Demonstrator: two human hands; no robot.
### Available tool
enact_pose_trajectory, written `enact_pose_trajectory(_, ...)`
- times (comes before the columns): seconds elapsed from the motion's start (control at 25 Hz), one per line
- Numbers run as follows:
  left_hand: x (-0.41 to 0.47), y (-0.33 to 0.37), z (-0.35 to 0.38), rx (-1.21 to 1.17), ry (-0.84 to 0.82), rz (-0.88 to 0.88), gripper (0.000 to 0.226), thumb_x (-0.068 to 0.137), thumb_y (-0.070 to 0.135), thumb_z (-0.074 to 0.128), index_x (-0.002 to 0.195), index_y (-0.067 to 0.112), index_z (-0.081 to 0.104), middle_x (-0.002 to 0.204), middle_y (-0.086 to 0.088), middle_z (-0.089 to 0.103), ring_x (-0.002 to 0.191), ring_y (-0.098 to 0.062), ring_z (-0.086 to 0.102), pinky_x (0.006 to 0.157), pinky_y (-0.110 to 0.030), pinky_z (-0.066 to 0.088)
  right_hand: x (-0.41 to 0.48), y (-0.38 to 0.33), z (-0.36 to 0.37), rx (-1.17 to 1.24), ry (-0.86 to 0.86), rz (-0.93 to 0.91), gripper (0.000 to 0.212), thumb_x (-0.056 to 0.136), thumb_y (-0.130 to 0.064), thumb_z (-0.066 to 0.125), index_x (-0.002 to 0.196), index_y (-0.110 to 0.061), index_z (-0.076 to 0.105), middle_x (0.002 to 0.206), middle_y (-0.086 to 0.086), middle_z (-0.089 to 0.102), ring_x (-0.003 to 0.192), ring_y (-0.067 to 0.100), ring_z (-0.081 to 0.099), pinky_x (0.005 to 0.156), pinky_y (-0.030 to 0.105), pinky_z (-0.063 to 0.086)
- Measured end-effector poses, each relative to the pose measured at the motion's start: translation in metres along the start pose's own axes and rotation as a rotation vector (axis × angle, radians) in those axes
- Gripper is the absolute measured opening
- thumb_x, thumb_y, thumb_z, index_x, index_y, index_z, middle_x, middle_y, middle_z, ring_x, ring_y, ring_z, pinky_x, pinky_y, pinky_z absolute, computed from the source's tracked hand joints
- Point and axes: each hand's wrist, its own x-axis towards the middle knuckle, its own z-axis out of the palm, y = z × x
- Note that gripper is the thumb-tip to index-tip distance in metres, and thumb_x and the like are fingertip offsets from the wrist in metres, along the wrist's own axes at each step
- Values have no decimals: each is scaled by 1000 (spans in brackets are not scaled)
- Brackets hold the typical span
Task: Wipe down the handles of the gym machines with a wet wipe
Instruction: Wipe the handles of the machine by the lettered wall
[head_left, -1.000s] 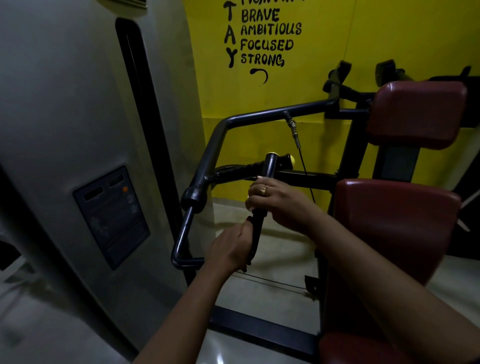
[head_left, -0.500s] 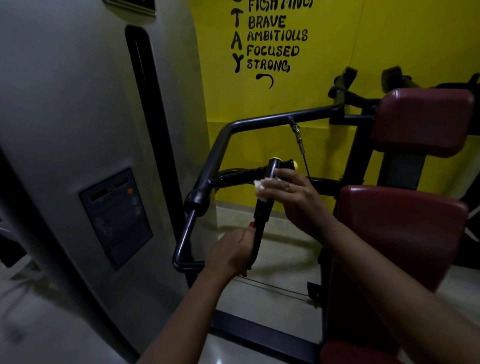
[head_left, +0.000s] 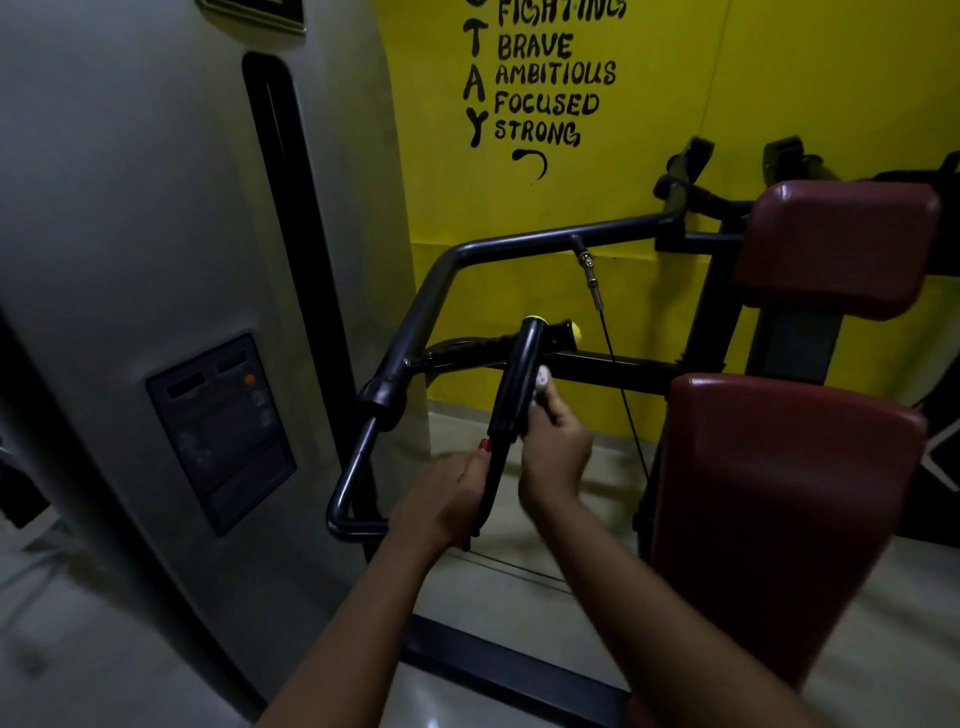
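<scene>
Beside the yellow wall (head_left: 779, 78), at the machine's near arm, we list:
1. Upright black handle (head_left: 517, 384), yellow-capped, crossing in front of a second, level grip (head_left: 483, 351).
2. Our left hand (head_left: 449, 499), fingers wrapped round the bare bar just below the handle's black sleeve.
3. Our right hand (head_left: 553, 457), somewhat blurred, pinching a white wet wipe (head_left: 543, 380) against the handle's right side, about mid-length.
4. Dark red seat pad (head_left: 779, 493) and back pad (head_left: 836, 244), to our right.
5. Grey shroud (head_left: 130, 208) bearing a dark placard (head_left: 221, 431), to our left
</scene>
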Motion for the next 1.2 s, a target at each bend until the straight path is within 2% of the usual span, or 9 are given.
enact_pose_trajectory(0.2, -3, 5, -4, -53, -6, -54, 57, 96, 54, 28, 63, 14, 51, 57, -1, 56, 43, -9, 51, 46, -22, 34, 43, -26, 9, 407, -223, 536, 28, 97, -3, 48, 120, -5, 64, 94, 12, 70, 78, 19, 67, 66, 27, 57)
enact_pose_trajectory(0.36, -6, 8, -6, -65, 5, -52, 54, 100, 47, 31, 66, 12, 53, 57, -3, 58, 42, -8, 55, 40, -17, 35, 12, -19, -11, 321, -340, 597, 26, 92, 6, 44, 105, -2, 65, 87, 17, 65, 72, 21, 65, 64, 27, 57)
enact_pose_trajectory(0.48, -6, 8, -7, -95, -2, -93, 57, 100, 51, 31, 85, 6, 61, 67, -6, 64, 52, -14, 61, 49, -22, 41, 9, -18, -8, 164, -94, 389, 23, 93, 2, 53, 109, -7, 68, 99, 12, 71, 85, 22, 68, 71, 33, 59)
enact_pose_trajectory(0.56, -1, 6, -6, -235, -27, -110, 40, 98, 50, 38, 98, 18, 61, 78, -10, 67, 68, -25, 68, 57, -33, 52, 9, -23, 1, -110, 77, 50, 23, 94, -8, 58, 113, -14, 70, 106, 4, 72, 96, 16, 68, 80, 35, 59)
enact_pose_trajectory(0.64, 6, 5, -6, -455, -53, -109, 14, 95, 43, 48, 103, 38, 59, 89, -12, 67, 81, -35, 68, 63, -44, 55, 13, -31, 10, -352, 128, -245, 27, 94, -9, 57, 118, -14, 68, 111, 1, 71, 101, 12, 66, 86, 29, 56)
enact_pose_trajectory(0.72, 16, 2, -13, -513, -94, -47, 27, 95, 34, 54, 117, 49, 53, 92, -6, 65, 80, -27, 65, 61, -34, 51, 21, -38, 21, -544, 140, -442, 32, 92, -3, 53, 119, -12, 68, 110, 5, 72, 98, 16, 67, 83, 25, 54)
enact_pose_trajectory(0.88, 30, -8, -38, -402, -119, 124, 36, 95, 16, 55, 124, 37, 56, 101, -2, 67, 83, -17, 61, 67, -30, 47, 15, -29, 28, -1020, 108, -805, 31, 82, 4, 58, 109, -6, 70, 108, 11, 70, 93, 32, 65, 74, 33, 51)
enact_pose_trajectory(1.04, 57, -31, -74, -134, 1, 220, 22, 94, 14, 54, 107, 24, 69, 108, -2, 70, 92, -14, 64, 78, -30, 51, -17, -18, 45, -1269, 188, -910, 25, 74, 9, 67, 95, -3, 71, 95, 12, 71, 89, 33, 63, 70, 32, 53)
enact_pose_trajectory(1.2, 76, -59, -103, 54, 71, 284, 23, 92, 11, 54, 101, 19, 74, 105, -1, 71, 91, -16, 66, 82, -29, 52, -32, -8, 94, -1269, 109, -802, 29, 74, 12, 62, 92, -9, 71, 93, 7, 72, 86, 30, 63, 61, 24, 40)
